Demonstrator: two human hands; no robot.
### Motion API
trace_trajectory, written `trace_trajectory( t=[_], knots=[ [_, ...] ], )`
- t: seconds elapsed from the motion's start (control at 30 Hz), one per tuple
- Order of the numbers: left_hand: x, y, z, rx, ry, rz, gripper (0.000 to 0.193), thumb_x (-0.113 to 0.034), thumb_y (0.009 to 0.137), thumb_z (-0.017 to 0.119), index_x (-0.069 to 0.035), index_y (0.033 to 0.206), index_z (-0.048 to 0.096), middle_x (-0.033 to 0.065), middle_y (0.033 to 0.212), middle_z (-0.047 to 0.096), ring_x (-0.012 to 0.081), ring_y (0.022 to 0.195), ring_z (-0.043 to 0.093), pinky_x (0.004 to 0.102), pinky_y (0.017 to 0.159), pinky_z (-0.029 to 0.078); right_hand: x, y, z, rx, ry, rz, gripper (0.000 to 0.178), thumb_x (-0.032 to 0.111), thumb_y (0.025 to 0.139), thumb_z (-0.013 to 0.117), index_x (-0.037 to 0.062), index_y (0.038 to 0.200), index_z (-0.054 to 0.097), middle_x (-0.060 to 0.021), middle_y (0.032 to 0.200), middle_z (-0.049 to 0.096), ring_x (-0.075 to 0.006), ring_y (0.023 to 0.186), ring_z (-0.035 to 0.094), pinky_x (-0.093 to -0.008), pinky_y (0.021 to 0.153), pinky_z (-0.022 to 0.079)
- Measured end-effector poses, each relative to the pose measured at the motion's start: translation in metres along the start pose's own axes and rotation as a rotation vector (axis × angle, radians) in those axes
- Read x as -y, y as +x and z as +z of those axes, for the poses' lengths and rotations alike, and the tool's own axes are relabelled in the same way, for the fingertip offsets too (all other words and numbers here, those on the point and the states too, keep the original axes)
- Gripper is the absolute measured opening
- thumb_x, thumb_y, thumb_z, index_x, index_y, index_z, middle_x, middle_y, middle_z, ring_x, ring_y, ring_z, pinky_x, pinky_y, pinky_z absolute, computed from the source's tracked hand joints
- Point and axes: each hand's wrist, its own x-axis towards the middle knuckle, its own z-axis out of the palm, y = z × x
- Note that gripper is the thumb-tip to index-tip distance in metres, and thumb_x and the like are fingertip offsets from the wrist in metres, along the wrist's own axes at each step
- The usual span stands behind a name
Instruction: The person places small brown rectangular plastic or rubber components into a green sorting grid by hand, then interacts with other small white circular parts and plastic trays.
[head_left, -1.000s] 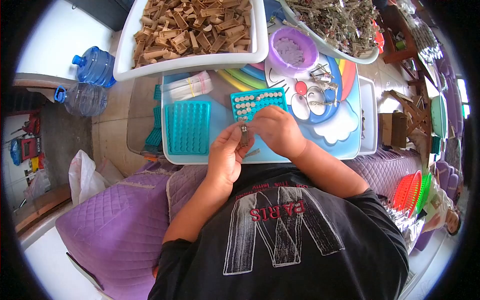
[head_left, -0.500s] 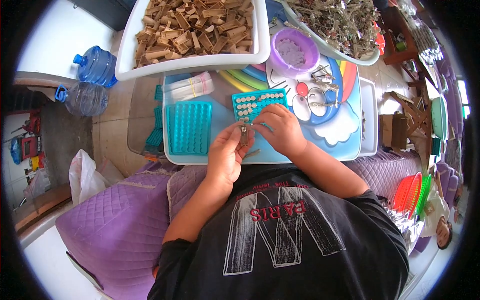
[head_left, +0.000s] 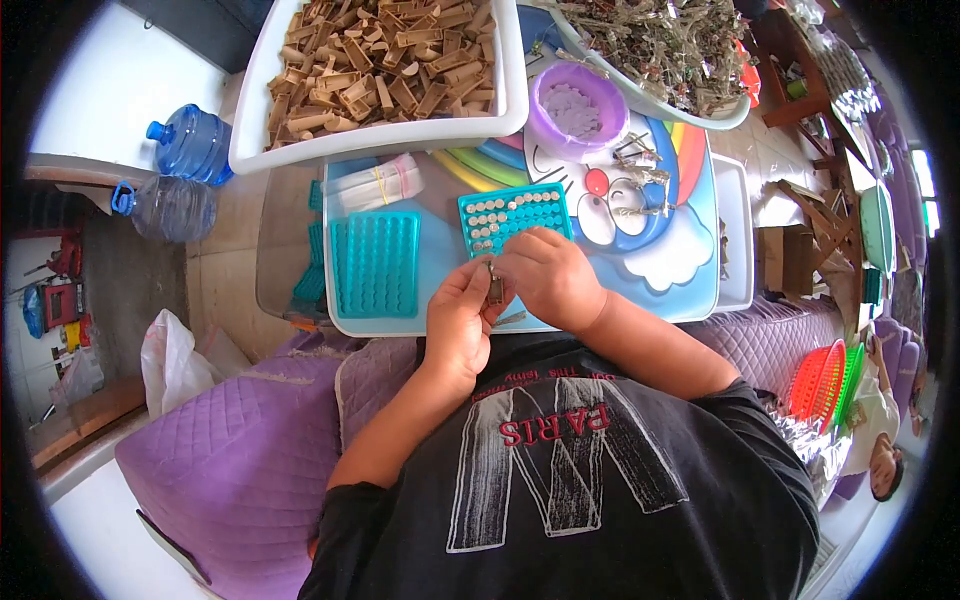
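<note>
now r hand point(head_left: 552, 282) nearer small part point(head_left: 496, 291); l grip point(head_left: 460, 310) pinches it, r can't tell

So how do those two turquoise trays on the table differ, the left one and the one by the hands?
The left tray shows bare round pockets; the right tray holds small pale discs in some of its pockets. The left tray is in full view, while the right tray is partly hidden from view by the right hand. Both are turquoise, with rows of round pockets.
</note>
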Motion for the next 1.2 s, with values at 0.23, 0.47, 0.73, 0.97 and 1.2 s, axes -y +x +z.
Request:
trace_trajectory(
  t=[0.23,0.47,0.73,0.97,1.2],
  knots=[
    [-0.007,0.003,0.005,0.001,0.024,0.028,0.025,-0.015,0.091,0.054,0.001,0.109,0.054,0.0076,0.092,0.062,0.0156,0.081,0.062,0.0288,0.078,0.052,0.003,-0.006,-0.001,-0.036,-0.053,-0.024,0.029,0.009,0.064,0.06,0.0042,0.093,0.061,-0.0066,0.086,0.058,-0.0239,0.077,0.056,-0.0335,0.069,0.046],
    [-0.013,0.007,-0.001,0.003,0.111,0.015,0.024,-0.02,0.091,0.054,0.0,0.104,0.056,0.0085,0.093,0.063,0.0177,0.081,0.063,0.0308,0.074,0.055,-0.023,0.037,-0.041,-0.216,0.015,0.084,0.018,0.001,0.072,0.064,0.0015,0.09,0.063,-0.0108,0.083,0.06,-0.0269,0.076,0.057,-0.0358,0.067,0.047],
    [-0.019,0.008,0.012,-0.011,0.073,0.02,0.022,-0.018,0.091,0.054,-0.001,0.105,0.056,0.0091,0.095,0.063,0.0181,0.083,0.063,0.0316,0.076,0.054,-0.071,0.143,-0.056,-0.035,-0.356,-0.017,0.01,0.008,0.075,0.06,0.0078,0.085,0.063,-0.0075,0.085,0.06,-0.0286,0.085,0.056,-0.0373,0.074,0.047],
    [-0.02,0.01,0.004,0.023,0.027,0.022,0.022,-0.019,0.091,0.053,-0.002,0.106,0.056,0.009,0.097,0.063,0.0195,0.087,0.062,0.0335,0.08,0.052,-0.079,0.191,-0.031,0.477,-0.755,-0.002,0.012,0.011,0.074,0.059,0.012,0.085,0.063,-0.0033,0.087,0.062,-0.0217,0.094,0.058,-0.035,0.077,0.049],
    [-0.027,0.008,0.004,0.03,-0.03,-0.017,0.024,-0.014,0.09,0.053,0.0,0.11,0.054,0.0108,0.099,0.061,0.02,0.089,0.062,0.0332,0.081,0.051,-0.053,0.15,-0.07,0.099,-0.275,0.2,0.019,0.01,0.076,0.06,0.0078,0.095,0.058,-0.0069,0.079,0.063,-0.0199,0.069,0.061,-0.0303,0.064,0.048]
  ],
)
